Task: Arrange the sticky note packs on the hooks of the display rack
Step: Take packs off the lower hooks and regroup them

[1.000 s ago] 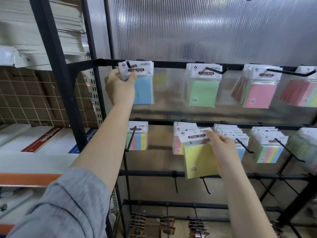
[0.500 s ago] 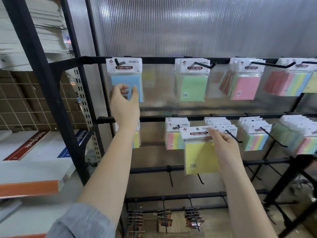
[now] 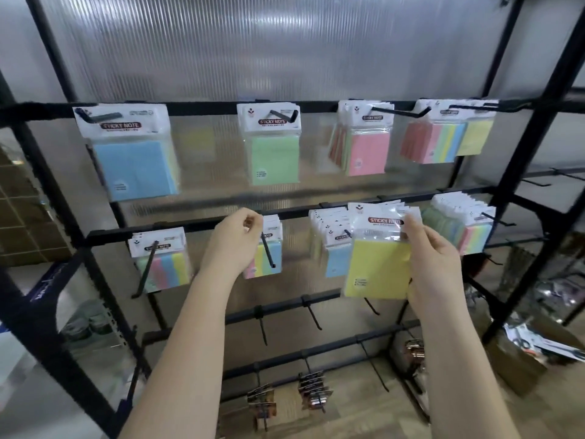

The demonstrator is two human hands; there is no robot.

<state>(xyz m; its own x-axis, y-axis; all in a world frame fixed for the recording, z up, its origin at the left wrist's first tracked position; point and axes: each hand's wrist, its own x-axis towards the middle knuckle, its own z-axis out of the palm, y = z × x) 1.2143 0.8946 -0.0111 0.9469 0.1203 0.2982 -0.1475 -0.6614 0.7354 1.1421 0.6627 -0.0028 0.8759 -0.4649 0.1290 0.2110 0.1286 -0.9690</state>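
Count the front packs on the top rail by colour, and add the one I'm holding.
Blue pack: 1
Green pack: 1
Pink pack: 1
Multi-colour pack: 1
Yellow pack, gripped by the right hand: 1
Total: 5
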